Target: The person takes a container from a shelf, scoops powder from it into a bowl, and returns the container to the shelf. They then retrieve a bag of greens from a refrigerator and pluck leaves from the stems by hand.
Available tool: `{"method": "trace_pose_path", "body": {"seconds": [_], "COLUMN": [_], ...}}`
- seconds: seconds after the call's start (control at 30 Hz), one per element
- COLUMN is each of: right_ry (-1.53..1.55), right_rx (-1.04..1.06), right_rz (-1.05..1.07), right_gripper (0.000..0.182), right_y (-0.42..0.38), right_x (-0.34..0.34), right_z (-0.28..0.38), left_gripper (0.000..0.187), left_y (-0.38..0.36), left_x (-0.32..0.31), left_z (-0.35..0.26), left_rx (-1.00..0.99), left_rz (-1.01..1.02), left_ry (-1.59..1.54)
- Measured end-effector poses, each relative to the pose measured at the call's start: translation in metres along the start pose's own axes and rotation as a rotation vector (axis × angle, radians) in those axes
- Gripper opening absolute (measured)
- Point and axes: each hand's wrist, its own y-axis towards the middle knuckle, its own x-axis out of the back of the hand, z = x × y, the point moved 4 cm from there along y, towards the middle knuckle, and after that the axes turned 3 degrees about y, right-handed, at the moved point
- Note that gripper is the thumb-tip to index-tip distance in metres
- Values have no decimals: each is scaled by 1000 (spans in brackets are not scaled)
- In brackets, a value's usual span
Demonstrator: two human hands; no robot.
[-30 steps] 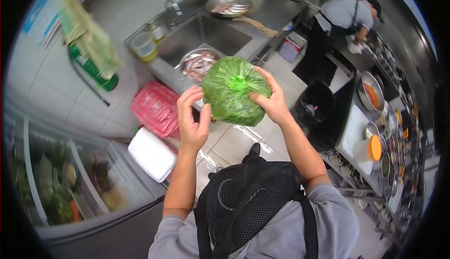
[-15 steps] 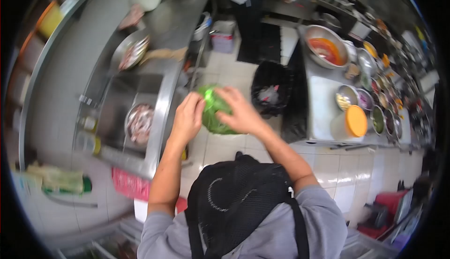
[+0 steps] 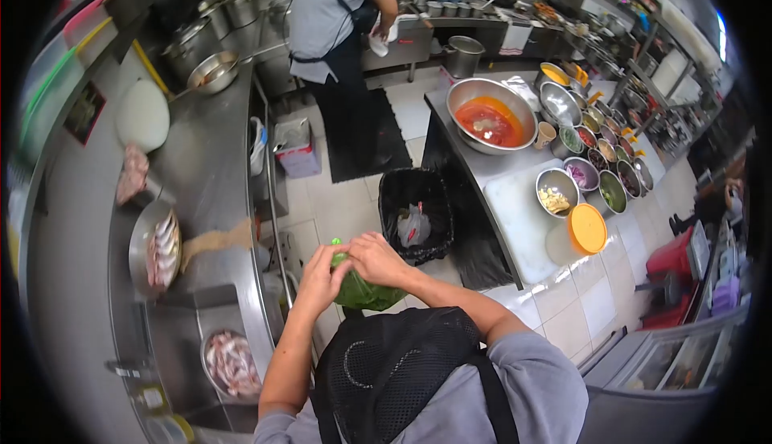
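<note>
A green bag (image 3: 366,289), its contents green too, hangs below my two hands in front of my body. My left hand (image 3: 322,277) has its fingers pinched on the top of the bag at the left. Close against it, my right hand (image 3: 374,257) is closed on the bag's gathered neck. A bit of bright green plastic sticks up between the hands. Beyond them on the floor stands a black-lined bin (image 3: 438,243) with a grey plastic bag in it.
Left: a sink (image 3: 181,339) with a bowl of raw meat (image 3: 232,363), and a bowl of fish (image 3: 161,252). Right: a counter with a white board (image 3: 515,219), a yellow-lidded container (image 3: 587,229) and a large bowl (image 3: 492,114). A co-worker (image 3: 334,26) stands ahead.
The view has swung up and to the right, showing more of the co-worker. My hands have come closer together at the bag's top, and the right fingers, spread before, are now closed.
</note>
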Motion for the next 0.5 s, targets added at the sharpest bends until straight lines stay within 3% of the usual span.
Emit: {"method": "trace_pose_path", "body": {"seconds": [0.07, 0.13, 0.2, 0.27, 0.33, 0.4, 0.43, 0.47, 0.5], "right_ry": [14, -47, -133, -144, -8, -49, 59, 172, 160], "right_rx": [-51, -54, -82, -96, -219, -197, -204, -213, -233], "right_rz": [-64, -124, -203, -288, -289, -259, -288, -319, -344], "right_gripper": [17, 16, 15, 12, 13, 14, 15, 17, 17], "right_y": [22, 44, 58, 69, 76, 95, 109, 123, 137], "right_x": [9, 12, 12, 11, 3, 10, 23, 32, 44], "right_z": [-5, -11, -30, -60, -99, -107, -108, -108, -112], "left_gripper": [24, 12, 10, 8, 8, 9, 35, 35, 55], "left_y": [22, 50, 76, 104, 137, 175, 193, 210, 236], "left_x": [6, 11, 16, 26, 44, 44, 41, 32, 29], "left_z": [29, 47, 56, 54, 46, 61, 87, 106, 113], "left_rx": [-86, 57, -18, 94, -18, -65, -86, -104, -165], "left_rz": [-35, 87, 129, 222, 258, 325, 392, 427, 313], "left_ry": [-8, -107, -97, -351, -369, -455, -484, -491, -668]}}
